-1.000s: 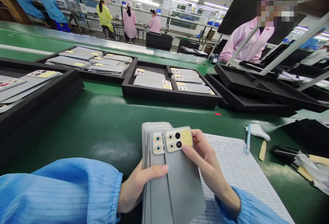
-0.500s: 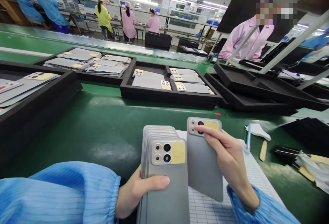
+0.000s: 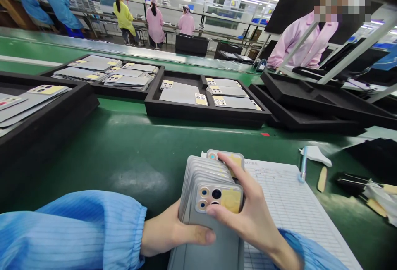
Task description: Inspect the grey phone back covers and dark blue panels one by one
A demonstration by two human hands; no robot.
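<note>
In the lower middle, my left hand (image 3: 169,228) is wrapped round a fanned stack of grey phone back covers (image 3: 223,249), with its thumb across the front one. Each visible top end has a camera window, and the front one carries a yellow sticker. My right hand (image 3: 256,210) is closed over the stack's upper right, its thumb on the front cover's camera area. Its forefinger reaches to another back cover (image 3: 237,160) standing behind the stack. The other right fingers are partly hidden. Under the hands lies a lined paper sheet (image 3: 279,195).
Black trays of grey covers stand at the left (image 3: 71,108), back left (image 3: 99,88) and centre (image 3: 204,115). More black trays (image 3: 316,113) are stacked at right. A blue pen (image 3: 304,164), a wooden stick (image 3: 322,179) and tools lie right. A person in pink (image 3: 297,42) is across the bench.
My right hand has moved left with its cover, from beside the stack to behind it. Its thumb now rests on the front cover. My left hand still holds the stack, slightly farther right.
</note>
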